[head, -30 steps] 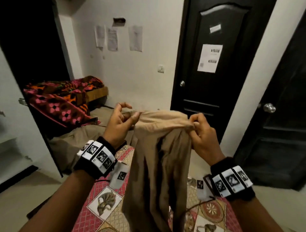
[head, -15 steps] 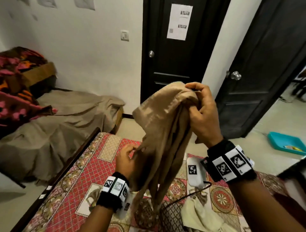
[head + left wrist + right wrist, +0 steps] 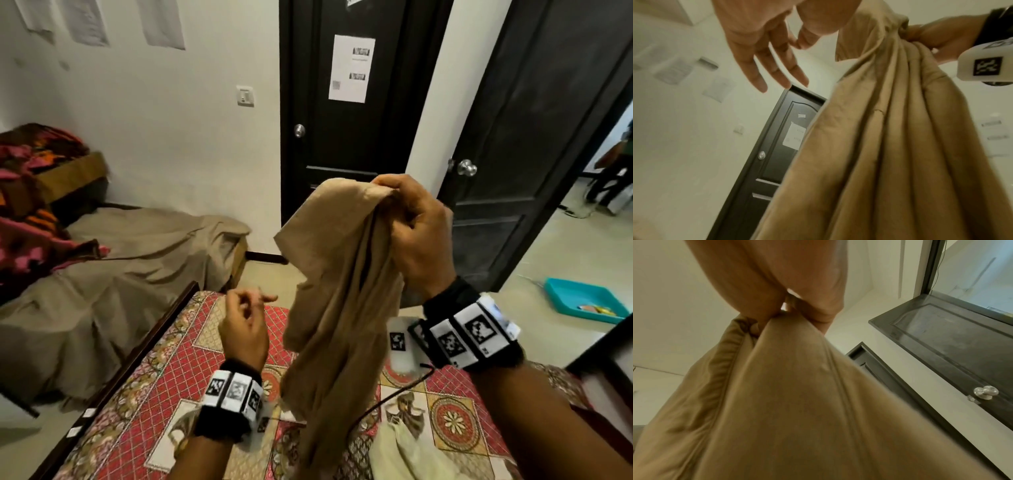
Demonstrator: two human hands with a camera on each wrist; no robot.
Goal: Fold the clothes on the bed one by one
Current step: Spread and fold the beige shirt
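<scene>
Left hand (image 3: 244,329) has let go of the hanging tan cloth garment (image 3: 337,308), fingers loose, right hand (image 3: 416,236) alone pinching its bunched top; regrasp needed before folding.

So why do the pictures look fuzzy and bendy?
Head view: wide lens bows the door; lighting dim. Left wrist view: left hand slightly smeared. Right wrist view: cloth too close, soft and blurry near the right hand.

Head view: looking forward and down from above both wrists. Left wrist view: close below, facing up along hanging tan cloth garment (image 3: 890,154). Right wrist view: closer, facing up. Shared: black panelled wooden door (image 3: 346,137).
</scene>
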